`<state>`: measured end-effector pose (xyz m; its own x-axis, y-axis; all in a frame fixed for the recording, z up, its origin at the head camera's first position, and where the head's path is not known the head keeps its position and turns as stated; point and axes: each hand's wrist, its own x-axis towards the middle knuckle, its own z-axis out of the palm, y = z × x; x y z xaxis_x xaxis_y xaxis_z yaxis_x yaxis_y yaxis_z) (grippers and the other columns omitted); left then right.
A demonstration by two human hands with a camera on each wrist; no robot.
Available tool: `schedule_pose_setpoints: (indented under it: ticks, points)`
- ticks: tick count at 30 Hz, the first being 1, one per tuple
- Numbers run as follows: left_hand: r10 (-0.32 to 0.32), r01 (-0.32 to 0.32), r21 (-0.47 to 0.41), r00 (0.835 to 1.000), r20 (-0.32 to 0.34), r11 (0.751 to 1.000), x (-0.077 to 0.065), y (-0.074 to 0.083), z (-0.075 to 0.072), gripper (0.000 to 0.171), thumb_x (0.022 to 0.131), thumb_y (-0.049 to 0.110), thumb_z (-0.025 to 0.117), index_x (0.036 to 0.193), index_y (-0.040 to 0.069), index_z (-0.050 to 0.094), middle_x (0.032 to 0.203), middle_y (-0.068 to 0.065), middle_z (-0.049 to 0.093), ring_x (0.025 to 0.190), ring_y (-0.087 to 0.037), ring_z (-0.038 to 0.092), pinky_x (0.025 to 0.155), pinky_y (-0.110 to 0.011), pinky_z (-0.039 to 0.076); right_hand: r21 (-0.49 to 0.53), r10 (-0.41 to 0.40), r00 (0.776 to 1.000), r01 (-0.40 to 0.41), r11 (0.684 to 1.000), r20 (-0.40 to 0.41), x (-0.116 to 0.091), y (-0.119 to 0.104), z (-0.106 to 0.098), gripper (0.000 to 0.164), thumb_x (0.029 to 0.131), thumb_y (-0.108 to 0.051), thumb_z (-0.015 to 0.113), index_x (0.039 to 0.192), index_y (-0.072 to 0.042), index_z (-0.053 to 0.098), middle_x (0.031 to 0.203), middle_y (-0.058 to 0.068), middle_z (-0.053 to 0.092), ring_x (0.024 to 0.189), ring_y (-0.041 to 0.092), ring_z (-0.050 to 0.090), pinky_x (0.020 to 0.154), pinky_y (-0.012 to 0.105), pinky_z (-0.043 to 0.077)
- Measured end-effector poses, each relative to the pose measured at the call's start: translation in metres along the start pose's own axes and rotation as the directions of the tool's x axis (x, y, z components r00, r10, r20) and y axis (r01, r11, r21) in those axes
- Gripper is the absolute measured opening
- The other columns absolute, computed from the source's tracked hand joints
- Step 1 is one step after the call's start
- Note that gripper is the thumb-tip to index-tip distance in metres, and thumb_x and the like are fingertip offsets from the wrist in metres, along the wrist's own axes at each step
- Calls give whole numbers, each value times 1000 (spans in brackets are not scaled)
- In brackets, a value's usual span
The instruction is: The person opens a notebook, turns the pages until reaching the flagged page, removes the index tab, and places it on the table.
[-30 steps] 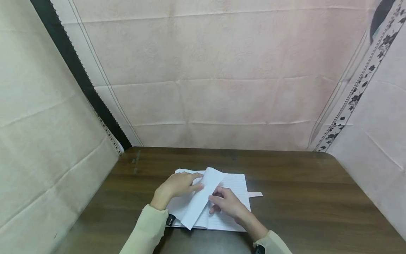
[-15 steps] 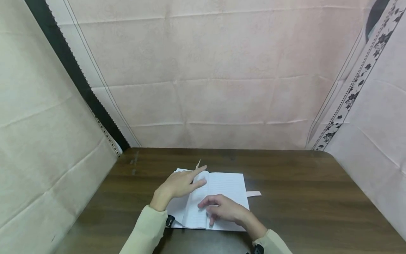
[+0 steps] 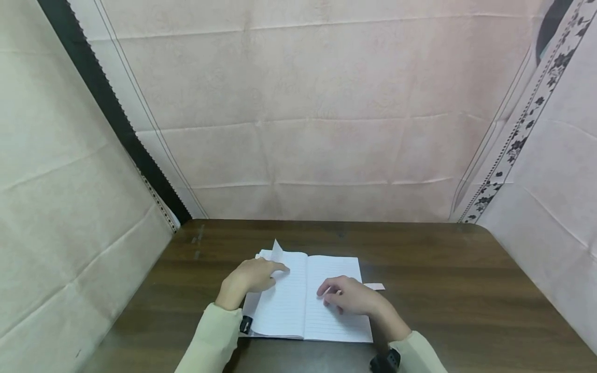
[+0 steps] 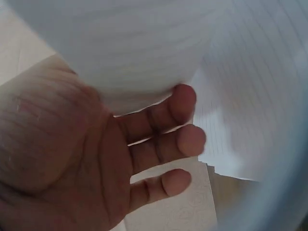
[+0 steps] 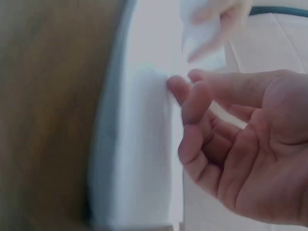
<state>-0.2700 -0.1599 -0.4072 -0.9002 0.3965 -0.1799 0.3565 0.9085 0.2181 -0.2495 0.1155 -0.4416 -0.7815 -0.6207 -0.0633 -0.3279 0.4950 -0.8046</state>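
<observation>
The left grip (image 3: 252, 278) has its fingers apart, touching a page (image 3: 285, 305) of the notebook (image 3: 342, 327) lying open on the surface (image 3: 443, 290). The right grip (image 3: 352, 296) curls loosely, holding nothing. I think they're turning pages; next needs gentle flattening.

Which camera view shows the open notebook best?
The head view: the notebook shows nearly whole there, lying open. The left wrist view has only a cropped close-up of it; the right wrist view, a blurred part.
</observation>
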Motion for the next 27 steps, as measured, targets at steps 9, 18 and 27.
schedule_pose_setpoints:
  ticks: [9,18,27]
  points:
    - [-95,98,-47,994,53,994,-6,-4,-5,40,97,3,55,125,26,73,140,-10,59,118,-29,52,84,-47,45,-211,188,970,-218,953,-151,-14,15,-21,25,90,-12,72,115,-13,71,99,6,66,79,20,60,69,42,52]
    - [-138,140,-22,988,74,990,-6,-10,-3,38,97,3,56,124,23,73,139,-15,59,118,-33,54,87,-50,46,-289,292,934,-343,894,-205,-22,20,-29,68,78,-17,85,140,-10,57,134,23,58,119,40,56,96,63,44]
    - [-250,250,13,960,126,968,-8,-12,-6,56,94,-6,53,135,30,65,145,-16,53,110,-31,52,80,-47,47,-323,284,942,-329,887,-178,-27,17,-31,88,77,-20,87,150,0,42,146,23,49,135,43,44,105,63,37]
